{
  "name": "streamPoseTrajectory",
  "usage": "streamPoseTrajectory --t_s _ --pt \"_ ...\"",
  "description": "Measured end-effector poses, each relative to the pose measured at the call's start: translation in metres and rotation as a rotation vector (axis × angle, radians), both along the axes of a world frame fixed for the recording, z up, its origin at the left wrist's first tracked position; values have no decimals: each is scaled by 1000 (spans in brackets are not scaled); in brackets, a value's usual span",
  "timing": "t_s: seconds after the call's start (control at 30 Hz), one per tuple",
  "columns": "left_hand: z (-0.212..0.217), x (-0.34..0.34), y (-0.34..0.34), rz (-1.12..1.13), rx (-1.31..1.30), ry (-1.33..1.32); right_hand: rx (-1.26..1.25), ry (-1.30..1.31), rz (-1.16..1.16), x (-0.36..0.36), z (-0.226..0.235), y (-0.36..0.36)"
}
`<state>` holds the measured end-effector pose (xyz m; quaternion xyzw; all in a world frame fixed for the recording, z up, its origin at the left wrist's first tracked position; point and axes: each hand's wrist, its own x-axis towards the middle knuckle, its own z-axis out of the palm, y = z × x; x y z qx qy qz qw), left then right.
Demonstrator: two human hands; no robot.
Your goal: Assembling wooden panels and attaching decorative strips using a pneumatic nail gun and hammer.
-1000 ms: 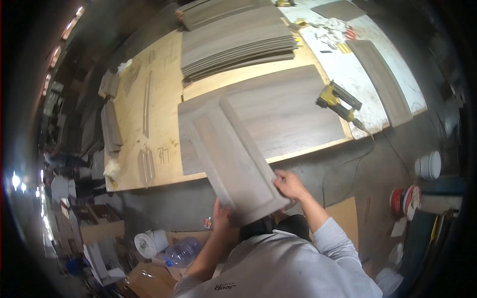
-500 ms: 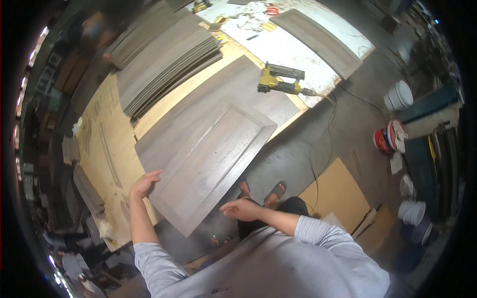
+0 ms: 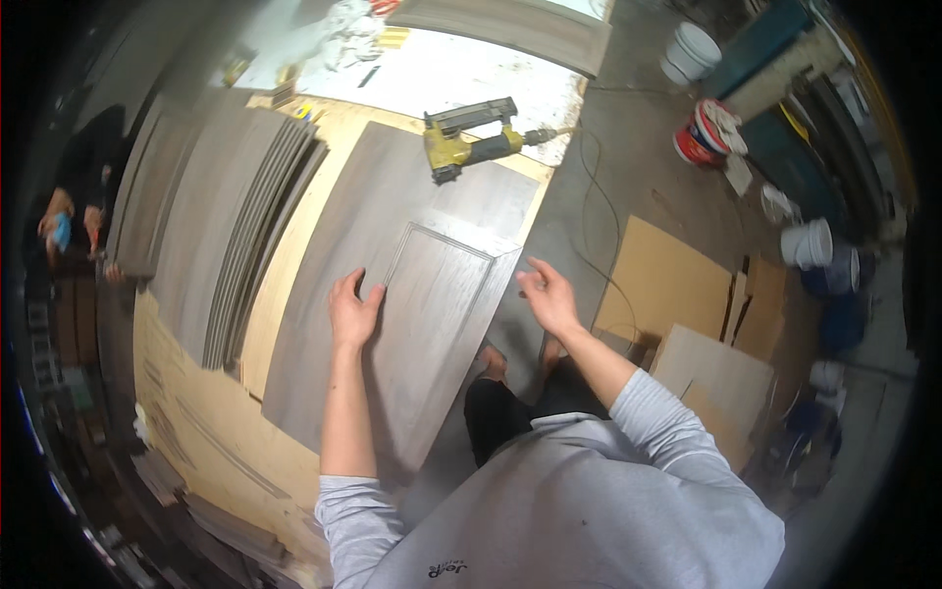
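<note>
A grey-brown framed cabinet door lies on a larger flat board of similar colour, on the workbench. My left hand is at the door's left edge, thumb and fingers apart; whether it touches the door I cannot tell. Just off the door's right edge is my right hand, fingers loosely bent and apart, with nothing in it. Beyond the door's far end, a yellow and black nail gun rests on the board, an air hose fitted to its end.
To the left stands a stack of grey-brown panels. White rags and another framed panel lie on the far white bench top. Cardboard, a red bucket and white buckets are on the floor at right. A co-worker stands at far left.
The view has turned, so the bench appears rotated. My left hand has moved from the door's near left corner up along its left edge; my right hand has moved up beside the right edge.
</note>
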<state>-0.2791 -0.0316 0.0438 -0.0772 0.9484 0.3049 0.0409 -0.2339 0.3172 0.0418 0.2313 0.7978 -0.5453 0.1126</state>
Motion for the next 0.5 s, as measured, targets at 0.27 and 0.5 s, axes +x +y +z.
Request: streamPoseTrajectory --t_s 0.27,0.5 --pt "-5 -9 23 -58 8 5 212 147 -73 5 -6 -43" --pt "14 -14 35 -34 -32 -158 215 98 -23 7 3 -33"
